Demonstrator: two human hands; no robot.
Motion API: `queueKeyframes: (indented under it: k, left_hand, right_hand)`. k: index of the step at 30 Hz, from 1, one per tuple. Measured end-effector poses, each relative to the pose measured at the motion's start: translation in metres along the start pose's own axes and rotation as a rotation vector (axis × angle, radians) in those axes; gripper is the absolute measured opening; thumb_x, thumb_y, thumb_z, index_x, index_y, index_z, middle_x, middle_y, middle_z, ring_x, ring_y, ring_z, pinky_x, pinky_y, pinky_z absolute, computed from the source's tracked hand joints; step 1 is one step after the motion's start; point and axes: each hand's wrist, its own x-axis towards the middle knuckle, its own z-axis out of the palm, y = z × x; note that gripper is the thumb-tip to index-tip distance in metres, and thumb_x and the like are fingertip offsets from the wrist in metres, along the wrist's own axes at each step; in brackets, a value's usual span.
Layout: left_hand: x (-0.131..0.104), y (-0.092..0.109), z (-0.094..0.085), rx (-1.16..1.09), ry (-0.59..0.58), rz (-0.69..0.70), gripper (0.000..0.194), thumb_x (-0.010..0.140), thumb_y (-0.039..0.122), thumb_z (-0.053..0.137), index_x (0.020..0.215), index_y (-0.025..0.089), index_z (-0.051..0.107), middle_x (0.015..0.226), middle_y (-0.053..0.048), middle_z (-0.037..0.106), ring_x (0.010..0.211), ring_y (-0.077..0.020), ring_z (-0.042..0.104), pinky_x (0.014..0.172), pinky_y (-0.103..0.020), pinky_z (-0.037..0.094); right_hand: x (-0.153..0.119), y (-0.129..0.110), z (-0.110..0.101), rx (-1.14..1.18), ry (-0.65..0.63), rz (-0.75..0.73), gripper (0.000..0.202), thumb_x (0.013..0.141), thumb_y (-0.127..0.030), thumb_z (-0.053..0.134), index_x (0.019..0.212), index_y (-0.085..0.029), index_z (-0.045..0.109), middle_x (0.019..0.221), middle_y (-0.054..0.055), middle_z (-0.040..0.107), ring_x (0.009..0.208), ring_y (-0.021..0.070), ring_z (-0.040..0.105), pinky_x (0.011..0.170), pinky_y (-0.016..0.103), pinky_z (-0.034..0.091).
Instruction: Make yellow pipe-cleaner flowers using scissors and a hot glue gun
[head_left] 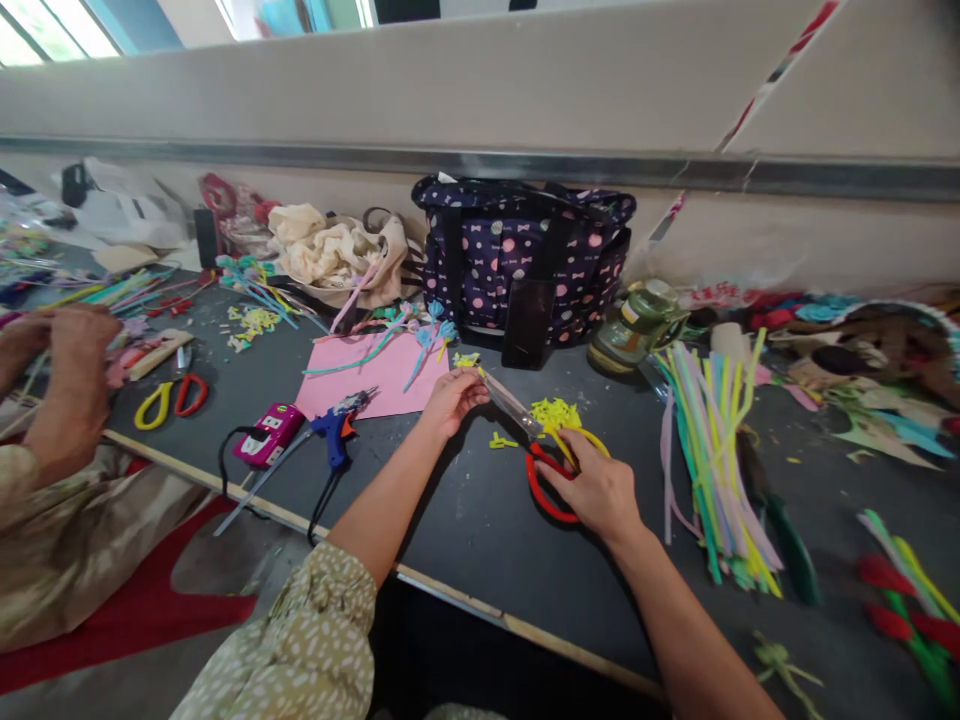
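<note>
My right hand [592,485] grips a pair of scissors [514,405] with one yellow and one red handle loop, its blades pointing up and to the left. At the blade tips, my left hand [454,398] pinches a small yellow piece [474,370], partly hidden by the fingers. Short cut yellow pieces [556,412] lie in a small heap just behind the scissors. A pink sheet [375,370] with fuzzy pipe cleaner stems on it is left of my left hand, and a blue glue gun [334,432] rests on its near edge.
A dark patterned bag [525,260] stands at the back, a phone [529,322] leaning on it. Right of it are a jar [636,325] and a bundle of pipe cleaners [716,460]. At left, a co-worker's hands [71,345] are near other scissors [171,400] and a pink power strip [268,435].
</note>
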Motion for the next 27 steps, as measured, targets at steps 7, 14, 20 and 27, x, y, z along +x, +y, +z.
queueKeyframes:
  k: [7,14,20,27]
  left_hand:
    - [0.0009,-0.0002,-0.0007,0.000,-0.036,0.010,0.017,0.065,0.017,0.073,0.079,0.013,0.062,0.062,-0.001,0.063,0.056,-0.0098,0.060,0.058,-0.023,0.052]
    - [-0.0021,0.0025,0.0018,-0.011,-0.014,0.011,0.024,0.062,0.015,0.076,0.083,0.013,0.064,0.064,0.001,0.064,0.056,-0.0089,0.060,0.058,-0.022,0.052]
    - [-0.0035,0.0041,0.0033,-0.022,0.005,0.039,0.027,0.059,0.015,0.079,0.082,0.014,0.065,0.070,0.000,0.066,0.060,-0.0094,0.061,0.060,-0.022,0.051]
    - [-0.0023,0.0036,0.0025,0.053,0.031,0.144,0.024,0.056,0.018,0.080,0.073,0.014,0.064,0.068,0.001,0.063,0.061,-0.0090,0.057,0.062,-0.023,0.049]
  right_hand:
    - [-0.0004,0.0008,0.0013,-0.021,0.031,0.013,0.044,0.081,-0.051,0.058,0.111,-0.019,0.059,0.088,0.005,0.072,0.069,0.0168,0.068,0.057,0.024,0.046]
    - [-0.0003,-0.0006,0.0002,0.013,0.019,0.017,0.045,0.081,-0.052,0.056,0.110,-0.018,0.060,0.075,0.003,0.070,0.062,0.0162,0.066,0.056,0.025,0.046]
    - [-0.0008,0.0001,0.0012,0.019,0.017,0.036,0.046,0.081,-0.053,0.055,0.112,-0.019,0.059,0.084,0.005,0.072,0.067,0.0177,0.068,0.058,0.026,0.047]
    - [-0.0001,-0.0011,-0.0005,0.018,0.012,0.038,0.045,0.081,-0.052,0.057,0.111,-0.019,0.060,0.085,0.005,0.072,0.067,0.0173,0.068,0.058,0.026,0.048]
